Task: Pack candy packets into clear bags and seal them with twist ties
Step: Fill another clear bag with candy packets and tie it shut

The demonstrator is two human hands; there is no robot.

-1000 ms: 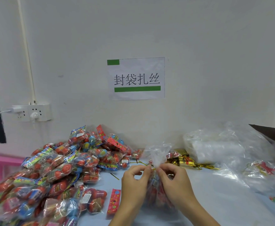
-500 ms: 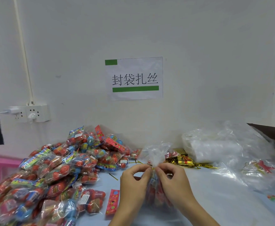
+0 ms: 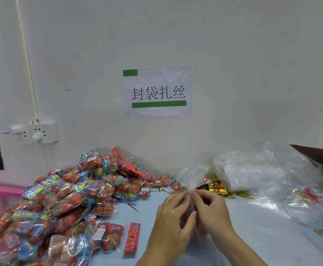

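A clear bag (image 3: pixel 192 174) with candy inside stands on the table between my hands; its gathered top fans out above my fingers. My left hand (image 3: pixel 173 217) and my right hand (image 3: pixel 212 210) both pinch the bag's neck, fingertips meeting there. Whether a twist tie is in my fingers is hidden. The bag's lower part is mostly covered by my hands. A big heap of candy packets (image 3: pixel 64 204) lies at the left. Gold twist ties (image 3: pixel 216 188) lie in a bundle just behind my right hand.
A stack of clear bags (image 3: pixel 252 173) and loose plastic (image 3: pixel 298 200) fill the right side. A red candy strip (image 3: pixel 132 237) lies near my left wrist. A single gold tie (image 3: pixel 133 207) lies on the blue table. A wall socket (image 3: pixel 35 133) and a paper sign (image 3: pixel 157 92) are behind.
My fingertips have drawn closer together at the bag's neck and my hands turned slightly. The bag has stayed in place.
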